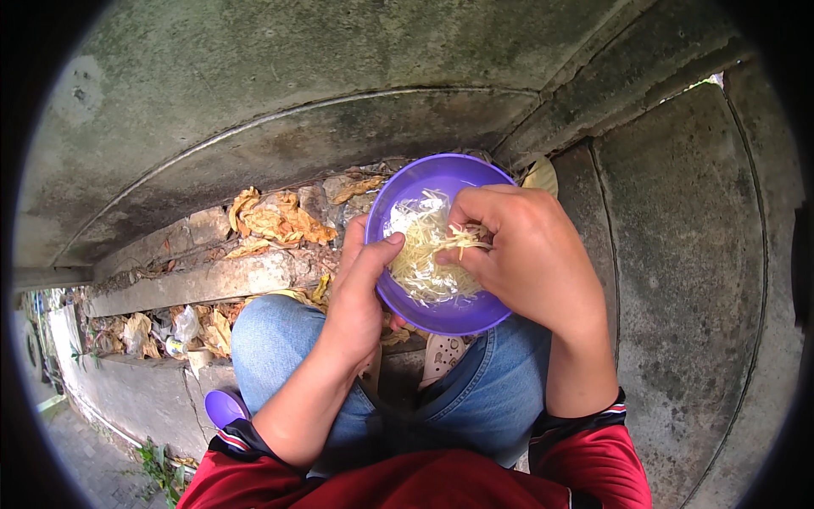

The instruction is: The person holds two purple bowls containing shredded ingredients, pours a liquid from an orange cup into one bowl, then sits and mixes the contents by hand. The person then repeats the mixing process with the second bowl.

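Note:
A round purple plastic bowl (464, 318) is above my knees, with pale yellow shreds (423, 254) lying in clear water inside it. My left hand (362, 292) grips the bowl's left side, its thumb over the rim and its other fingers mostly hidden behind. Inside the bowl, my right hand (528, 248) pinches a small bunch of the shreds between thumb and fingers, at the right of the heap. Part of that bunch is hidden by the fingers.
A second, smaller purple bowl (224, 409) stands on the concrete ledge at lower left. Dry leaves (280, 219) and litter, with a clear plastic bag (187, 324) and a cup (200, 358), lie on my left. Stained concrete walls (687, 242) rise ahead and at right.

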{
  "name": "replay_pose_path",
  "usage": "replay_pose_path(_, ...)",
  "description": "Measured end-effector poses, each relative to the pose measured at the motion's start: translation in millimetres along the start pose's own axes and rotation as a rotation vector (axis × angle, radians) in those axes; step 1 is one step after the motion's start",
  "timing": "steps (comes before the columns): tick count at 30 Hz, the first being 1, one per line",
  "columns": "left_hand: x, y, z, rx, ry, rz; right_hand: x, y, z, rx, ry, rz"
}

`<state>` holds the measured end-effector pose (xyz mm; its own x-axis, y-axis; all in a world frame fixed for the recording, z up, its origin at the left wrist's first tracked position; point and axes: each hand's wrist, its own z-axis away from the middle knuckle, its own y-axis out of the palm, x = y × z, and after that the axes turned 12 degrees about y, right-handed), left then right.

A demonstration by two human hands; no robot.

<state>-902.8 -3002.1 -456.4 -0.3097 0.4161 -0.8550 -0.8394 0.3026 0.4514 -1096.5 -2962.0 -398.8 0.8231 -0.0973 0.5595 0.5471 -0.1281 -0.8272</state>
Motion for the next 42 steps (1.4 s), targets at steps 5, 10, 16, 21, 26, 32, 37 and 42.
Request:
replay_pose_path(5,2.0,-2.1,-1.3,-0.01,-0.007,0.008,-4.9,2.3,-0.1,0.089,0.005,-0.009)
replay_pose_path(10,0.1,-1.5,0.2,-0.009,-0.017,-0.011,-1.5,3.5,2.0,0.085,0.018,0.117)
replay_pose_path(16,3.0,-0.7,0.5,-0.007,0.0,-0.007,8.5,6.5,12.5,0.127,-0.026,0.13)
replay_pose_path(21,1.8,-4.1,2.4,0.037,-0.079,-0.017,6.3,17.4,12.5,0.169,-0.037,0.169)
replay_pose_path(26,1.7,-3.3,1.1,0.019,-0.061,-0.026,4.6,14.3,8.1,0.16,-0.038,0.105)
replay_pose_path(32,3.6,-2.6,-1.1,0.001,-0.002,0.017,6.7,-2.2,8.7,0.082,0.021,0.087)
replay_pose_path(37,2.8,-3.4,-0.2,-0.003,-0.04,-0.01,9.1,5.9,9.3,-0.048,-0.085,0.033)
replay_pose_path(42,1.3,-1.8,0.9,0.008,-0.002,-0.016,7.3,-1.2,7.8,-0.203,-0.157,-0.085)
